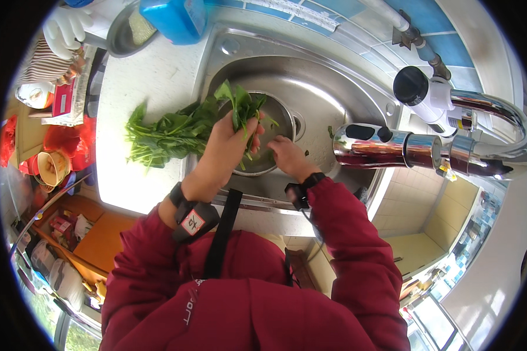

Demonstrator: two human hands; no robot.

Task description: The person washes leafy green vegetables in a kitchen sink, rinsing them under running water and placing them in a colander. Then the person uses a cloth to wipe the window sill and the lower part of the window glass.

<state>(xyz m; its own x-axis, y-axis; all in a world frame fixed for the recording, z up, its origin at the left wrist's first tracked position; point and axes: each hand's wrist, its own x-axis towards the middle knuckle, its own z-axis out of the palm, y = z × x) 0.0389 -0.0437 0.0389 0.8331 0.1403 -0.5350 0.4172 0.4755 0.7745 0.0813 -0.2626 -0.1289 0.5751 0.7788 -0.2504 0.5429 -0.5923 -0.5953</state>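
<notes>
Left grip (231, 141) clasps leafy greens (243, 104), likely light, limp, easily bruised, best held loosely mid-bunch; right grip (291, 159), just beside, cannot tell.

The sink (328, 88) is of smooth metal with a soft shine, and the bowl (280, 116) inside it looks also metal, with a shiny rim. The tap (375, 146) is polished metal, so glossy that it reflects almost like a mirror. The worktop (140, 88) has a smooth, pale surface. The bottle (175, 22) appears to be of smooth, slightly glossy plastic, and the wall tiles (451, 50) are glossy too. The leaves (184, 126) have a light gloss. The sleeve (357, 234) is matt cloth with soft wrinkles. The cabinet (108, 240) looks like smooth wood.
</notes>
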